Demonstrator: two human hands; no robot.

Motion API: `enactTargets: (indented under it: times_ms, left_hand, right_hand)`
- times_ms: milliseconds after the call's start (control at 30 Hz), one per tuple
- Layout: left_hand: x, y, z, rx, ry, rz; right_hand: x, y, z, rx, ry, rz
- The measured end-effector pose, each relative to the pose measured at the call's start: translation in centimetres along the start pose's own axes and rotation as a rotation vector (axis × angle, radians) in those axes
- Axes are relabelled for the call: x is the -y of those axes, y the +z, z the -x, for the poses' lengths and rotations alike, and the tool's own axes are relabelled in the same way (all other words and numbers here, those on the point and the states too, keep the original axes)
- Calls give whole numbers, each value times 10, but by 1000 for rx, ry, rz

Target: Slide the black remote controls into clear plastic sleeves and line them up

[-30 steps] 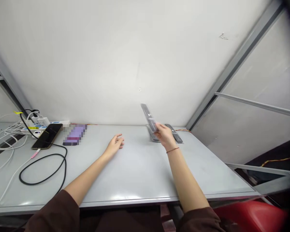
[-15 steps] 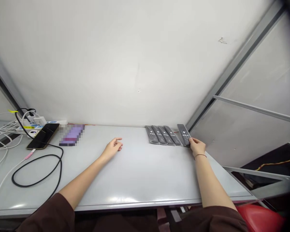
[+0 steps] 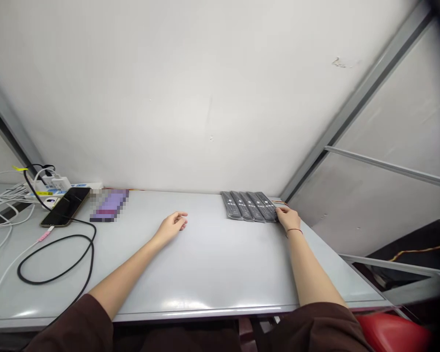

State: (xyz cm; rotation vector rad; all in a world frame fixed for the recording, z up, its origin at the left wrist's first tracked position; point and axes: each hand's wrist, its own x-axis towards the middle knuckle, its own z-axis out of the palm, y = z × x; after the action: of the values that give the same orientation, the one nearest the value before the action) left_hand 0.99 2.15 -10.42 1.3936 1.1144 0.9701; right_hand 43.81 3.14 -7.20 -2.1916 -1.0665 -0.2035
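Several black remote controls (image 3: 231, 205) in clear plastic wrap lie side by side at the back right of the table, slightly slanted. My right hand (image 3: 288, 218) pinches the near right edge of the rightmost remote control (image 3: 265, 204). That remote lies against or partly over its neighbour; I cannot tell which. My left hand (image 3: 171, 227) rests over the table to the left of the row, holding nothing, its fingers loosely bent and apart.
On the left a black phone (image 3: 66, 206) is plugged into a white cable, near a blurred purple screen (image 3: 110, 205). A black cable (image 3: 55, 235) loops toward the front edge. A power strip (image 3: 84, 186) with chargers stands behind. Metal frame bars (image 3: 311, 151) border the right side.
My right hand has slid the rightmost remote control leftward, closing the gap to the others in the row. My left hand has barely moved.
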Motion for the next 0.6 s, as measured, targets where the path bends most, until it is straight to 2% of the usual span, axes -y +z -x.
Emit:
enactTargets:
  times_ms: [100,200,267,300,400,433,467,533,600]
  left_hand:
    - [-6,-1,2,-24,28,-94]
    - [-17,-4,1,-71,119,-353]
    - [-22,-8,-3,-80,182,-574]
    - [-23,-10,-7,-73,206,-686]
    - [-23,-17,-20,-41,256,-978]
    - [-22,-20,-24,-35,257,-1045]
    - [-21,-22,-28,-32,248,-1095]
    - [-19,-26,-34,-33,221,-1157]
    - [-17,-27,-37,-33,207,-1187]
  right_hand:
    - [11,-5,5,1,92,57]
    - [36,-12,15,-72,93,91]
    - [60,-15,29,-70,-41,78]
    - [74,-15,39,-22,-167,59]
    - [121,-8,86,201,-520,-13]
    - [136,-4,105,364,-735,-33]
    - [151,2,125,453,-832,-47]
    - [178,15,159,595,-999,-1]
    - [202,28,183,640,-1038,71]
